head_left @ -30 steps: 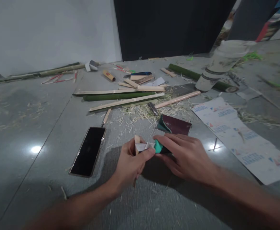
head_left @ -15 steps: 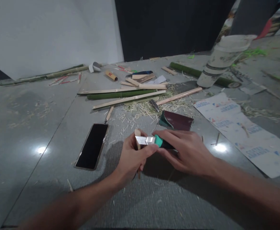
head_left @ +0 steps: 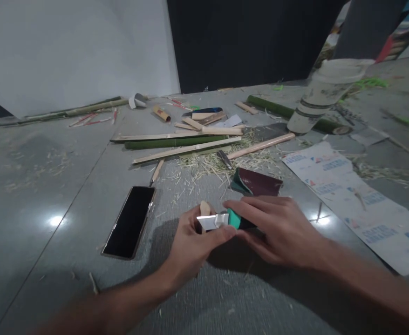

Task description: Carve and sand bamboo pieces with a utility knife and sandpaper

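My left hand [head_left: 194,242] is closed around a small pale piece of bamboo or wood [head_left: 205,208], whose rounded top end sticks up above the fingers. My right hand [head_left: 277,228] grips a utility knife [head_left: 234,218] with a green and black handle. The knife's bare blade [head_left: 206,223] points left and lies across the pale piece. My left thumb presses against the knife near its green collar. Most of the held piece is hidden by the left fingers.
A phone [head_left: 130,223] lies left of my hands. Ahead are a hammer [head_left: 260,145], bamboo strips [head_left: 187,150], shavings [head_left: 204,163] and dark red sandpaper [head_left: 260,181]. A white bucket [head_left: 312,100] stands far right, near a printed sheet [head_left: 361,200].
My view has tilted up slightly, so the things on the floor sit lower. Both hands keep their holds, and the blade is still across the pale piece.
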A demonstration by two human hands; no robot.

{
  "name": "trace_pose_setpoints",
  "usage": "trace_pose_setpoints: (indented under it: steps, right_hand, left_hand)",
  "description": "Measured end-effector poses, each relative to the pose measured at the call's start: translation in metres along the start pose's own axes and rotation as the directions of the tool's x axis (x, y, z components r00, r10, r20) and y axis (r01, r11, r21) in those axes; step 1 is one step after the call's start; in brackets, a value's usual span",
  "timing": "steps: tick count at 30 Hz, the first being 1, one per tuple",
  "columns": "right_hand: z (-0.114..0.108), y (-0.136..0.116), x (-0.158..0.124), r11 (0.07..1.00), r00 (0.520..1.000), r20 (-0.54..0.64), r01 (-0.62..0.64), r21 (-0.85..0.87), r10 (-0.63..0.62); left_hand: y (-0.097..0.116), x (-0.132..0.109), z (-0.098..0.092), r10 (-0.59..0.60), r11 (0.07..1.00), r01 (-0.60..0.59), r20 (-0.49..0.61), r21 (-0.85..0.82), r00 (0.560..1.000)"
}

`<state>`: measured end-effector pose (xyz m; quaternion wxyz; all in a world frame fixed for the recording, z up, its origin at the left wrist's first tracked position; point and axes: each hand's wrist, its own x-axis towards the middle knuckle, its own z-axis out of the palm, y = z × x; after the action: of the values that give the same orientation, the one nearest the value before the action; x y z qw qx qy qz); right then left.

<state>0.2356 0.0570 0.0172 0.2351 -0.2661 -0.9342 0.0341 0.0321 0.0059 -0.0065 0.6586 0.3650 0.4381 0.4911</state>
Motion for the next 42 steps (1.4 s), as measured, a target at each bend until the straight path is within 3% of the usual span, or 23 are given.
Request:
trace_pose_setpoints:
  steps: [3,7,15,19,26,37,42]
  right_hand:
    - [0.003,-0.012,-0.003,0.989,0.993,-0.093,-0.084,-0.123,0.072]
    - [0.003,-0.019,-0.006,0.977,0.978,-0.118,-0.184,-0.106,0.171]
    - [0.002,-0.001,-0.003,0.999,0.999,0.030,-0.036,0.012,0.036]
    - [0.001,-0.002,-0.002,1.000,0.999,0.041,-0.015,0.022,0.014]
    - [0.005,-0.024,-0.007,0.966,0.981,-0.119,-0.173,-0.194,0.152]
    - [0.010,-0.025,-0.006,0.948,0.970,-0.096,-0.241,-0.207,0.225]
    - [0.007,-0.014,-0.005,0.980,0.987,-0.061,-0.155,-0.126,0.149]
  left_hand:
    - [-0.001,-0.003,0.002,-0.004,1.000,0.005,-0.046,0.015,0.999]
    - [-0.002,-0.004,0.001,0.045,0.996,-0.038,-0.089,0.081,0.995]
    - [0.006,0.000,-0.001,0.002,0.995,0.002,-0.043,0.103,0.999]
    - [0.007,-0.001,-0.001,0.011,0.993,-0.007,-0.037,0.114,0.999]
    - [0.007,-0.002,0.003,-0.003,0.995,0.019,-0.156,0.100,0.988]
    - [0.006,-0.004,0.002,-0.001,0.984,0.036,-0.200,0.172,0.980]
    - [0.008,-0.001,-0.001,0.012,0.986,0.012,-0.142,0.166,0.990]
